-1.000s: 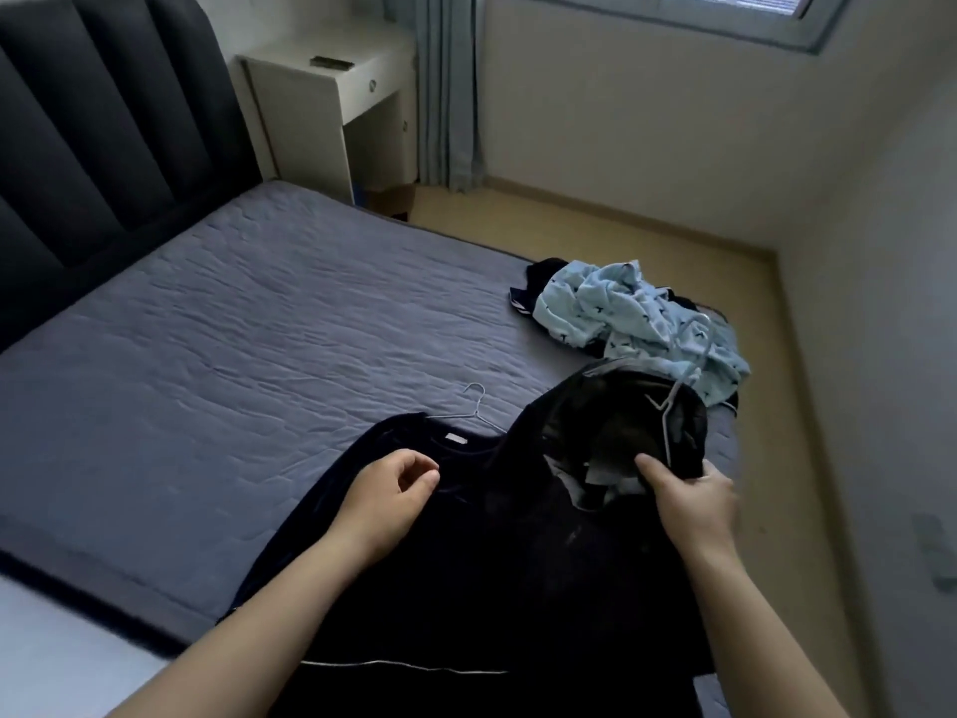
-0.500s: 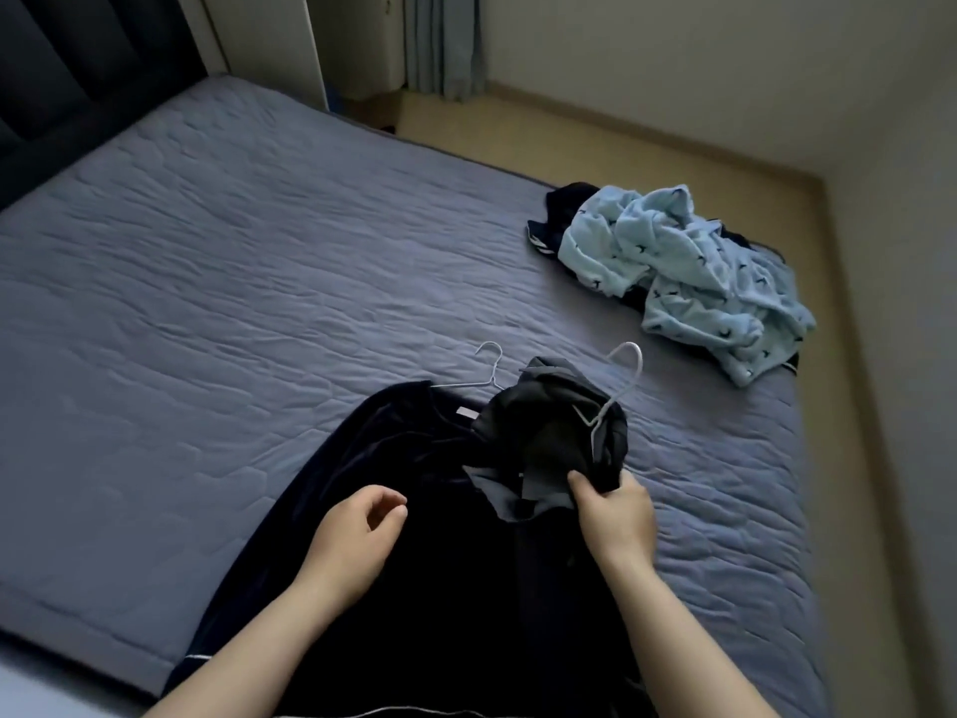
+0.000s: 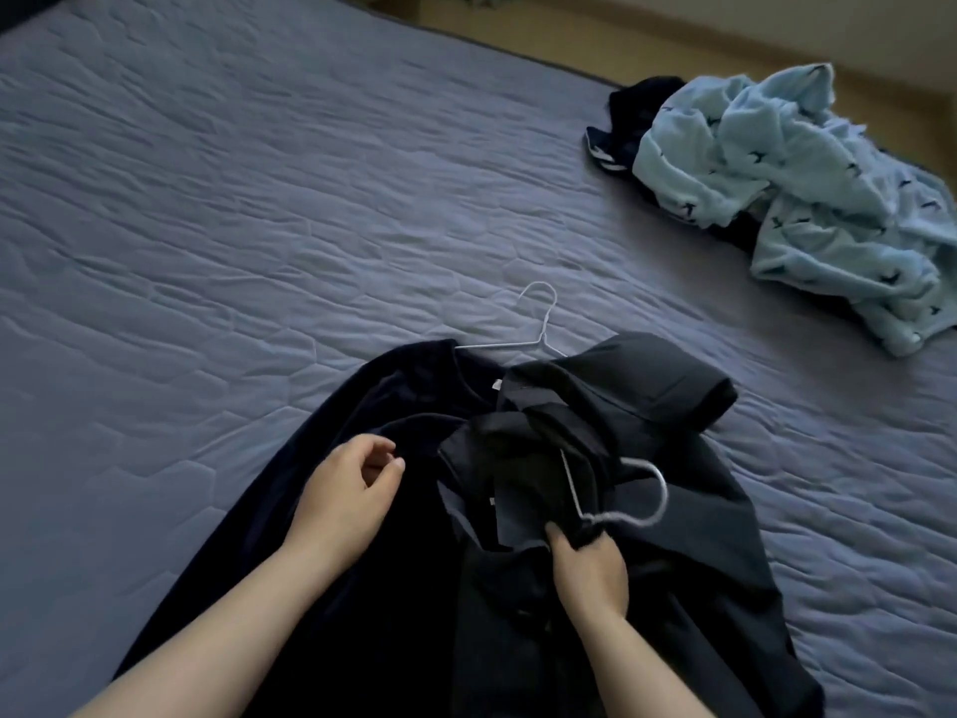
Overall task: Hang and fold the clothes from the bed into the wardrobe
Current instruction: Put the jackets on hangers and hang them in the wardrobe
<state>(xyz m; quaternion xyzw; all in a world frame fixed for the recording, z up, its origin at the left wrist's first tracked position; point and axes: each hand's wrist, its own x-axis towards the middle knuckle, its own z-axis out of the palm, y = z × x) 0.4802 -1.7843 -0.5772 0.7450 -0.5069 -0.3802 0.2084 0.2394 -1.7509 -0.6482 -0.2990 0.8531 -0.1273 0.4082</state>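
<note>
Lower centre, my right hand (image 3: 590,567) grips the dark grey shirt (image 3: 673,396) by its collar, beside its wire hanger (image 3: 662,489). My left hand (image 3: 344,502) — fingers loosely curled, holding nothing — rests on the navy top (image 3: 393,406).

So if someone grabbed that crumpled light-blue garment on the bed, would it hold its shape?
Probably not: the light-blue garment lies in soft, deep folds, so it should droop and unfurl. It looks thick and fleecy, so it is likely light yet bulky. It overlaps a dark garment, which might drag along.
</note>
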